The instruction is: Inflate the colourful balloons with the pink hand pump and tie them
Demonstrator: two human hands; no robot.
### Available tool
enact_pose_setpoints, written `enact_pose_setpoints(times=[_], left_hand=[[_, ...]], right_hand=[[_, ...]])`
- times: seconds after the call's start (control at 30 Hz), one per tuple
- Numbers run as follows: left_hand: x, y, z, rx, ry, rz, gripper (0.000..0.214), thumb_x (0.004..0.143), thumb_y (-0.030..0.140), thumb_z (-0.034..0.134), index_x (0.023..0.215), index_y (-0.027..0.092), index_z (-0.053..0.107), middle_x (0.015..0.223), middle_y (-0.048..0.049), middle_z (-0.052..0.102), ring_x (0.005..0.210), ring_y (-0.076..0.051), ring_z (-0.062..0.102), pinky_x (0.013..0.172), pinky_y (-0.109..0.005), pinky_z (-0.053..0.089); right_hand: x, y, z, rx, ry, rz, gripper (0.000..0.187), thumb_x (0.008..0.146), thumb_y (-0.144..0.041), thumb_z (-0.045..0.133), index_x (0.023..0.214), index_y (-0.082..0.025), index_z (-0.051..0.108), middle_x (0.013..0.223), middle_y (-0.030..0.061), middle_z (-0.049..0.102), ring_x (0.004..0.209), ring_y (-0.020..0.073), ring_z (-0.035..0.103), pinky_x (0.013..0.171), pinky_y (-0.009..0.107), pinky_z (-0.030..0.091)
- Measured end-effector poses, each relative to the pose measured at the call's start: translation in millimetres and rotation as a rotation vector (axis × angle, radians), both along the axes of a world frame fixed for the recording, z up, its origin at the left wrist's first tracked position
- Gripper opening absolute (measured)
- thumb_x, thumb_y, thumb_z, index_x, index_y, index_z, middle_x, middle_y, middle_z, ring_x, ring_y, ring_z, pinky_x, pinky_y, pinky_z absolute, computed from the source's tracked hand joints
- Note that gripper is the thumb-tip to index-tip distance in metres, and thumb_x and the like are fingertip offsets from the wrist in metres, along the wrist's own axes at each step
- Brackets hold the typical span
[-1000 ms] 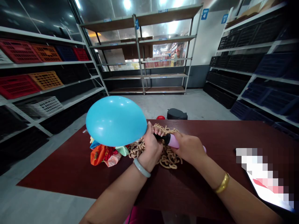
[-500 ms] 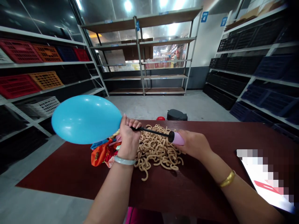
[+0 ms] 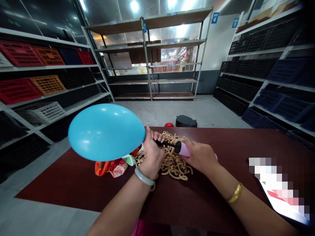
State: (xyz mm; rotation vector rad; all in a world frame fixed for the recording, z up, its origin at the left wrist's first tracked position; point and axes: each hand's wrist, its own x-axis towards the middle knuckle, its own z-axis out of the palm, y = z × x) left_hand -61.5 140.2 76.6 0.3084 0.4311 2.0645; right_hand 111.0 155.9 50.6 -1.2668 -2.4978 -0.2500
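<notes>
A large inflated blue balloon (image 3: 107, 132) extends left from my left hand (image 3: 154, 154). That hand is closed around the balloon's neck and the black end of a hand pump (image 3: 184, 149). The pump has a pink barrel and a black rod, part of which shows between my hands. My right hand (image 3: 200, 156) is wrapped round the pink barrel. Below the pump lies a pile of beige curled pieces (image 3: 176, 165). Crumpled orange, pink and pale green pieces (image 3: 115, 167) lie under the balloon; their kind is unclear.
The dark red table (image 3: 197, 196) stretches out in front of me. At its right lies a flat device with a bright, partly blurred screen (image 3: 278, 196). Beyond the table are a dark grey object (image 3: 186, 121) and a red one (image 3: 169, 125). Shelves (image 3: 150, 95) with crates line the sides.
My left hand and the balloon have moved right, towards my right hand. Less of the black rod shows between my hands. My right hand has shifted slightly and still grips the pump.
</notes>
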Motion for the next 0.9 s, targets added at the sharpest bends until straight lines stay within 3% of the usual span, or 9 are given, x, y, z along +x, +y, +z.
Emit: enact_pose_setpoints(times=[0.17,0.4,0.53,0.77,0.9], left_hand=[[29,-4,-2.6,-0.045,0.030,-0.095,0.046,0.083,0.044,0.060,0.057,0.018,0.032,0.049,0.0056,0.029,0.041,-0.006,0.030,0.042,-0.023,0.028],[27,-1,-9.3,-0.074,0.034,-0.117,0.046,0.081,0.047,0.062,0.058,0.019,0.033,0.049,0.0055,0.031,0.042,-0.007,0.034,0.043,-0.023,0.030],[8,9,-10.0,-0.118,-0.007,-0.155,0.047,0.082,0.042,0.060,0.057,0.019,0.029,0.046,0.0064,0.029,0.039,-0.007,0.033,0.042,-0.023,0.029],[-62,3,23.5,0.027,0.029,-0.009,0.045,0.083,0.030,0.060,0.058,0.020,0.024,0.043,0.0088,0.026,0.035,-0.006,0.031,0.040,-0.021,0.026],[-74,-6,31.9,0.083,0.027,0.048,0.046,0.083,0.029,0.059,0.059,0.020,0.022,0.044,0.0092,0.025,0.035,-0.005,0.031,0.040,-0.020,0.026]], right_hand=[[-4,-6,0.4,-0.025,-0.006,0.009,0.047,0.077,-0.045,0.058,0.117,-0.021,0.051,0.102,0.0087,0.067,0.084,0.0238,0.064,0.062,0.030,0.040],[-2,-1,-0.9,-0.058,0.000,0.036,0.043,0.080,-0.049,0.054,0.114,-0.024,0.054,0.102,0.0064,0.068,0.084,0.0226,0.065,0.063,0.029,0.041],[2,7,-1.9,-0.085,0.011,0.046,0.044,0.082,-0.055,0.050,0.117,-0.029,0.052,0.096,0.0026,0.070,0.082,0.0214,0.066,0.063,0.029,0.041],[15,16,8.3,-0.006,0.017,0.053,0.048,0.081,-0.065,0.045,0.104,-0.024,0.057,0.091,0.0046,0.069,0.079,0.0219,0.064,0.060,0.029,0.038],[18,14,13.8,0.037,0.021,0.050,0.049,0.080,-0.063,0.048,0.107,-0.023,0.056,0.094,0.0057,0.068,0.080,0.0225,0.063,0.059,0.030,0.037]])
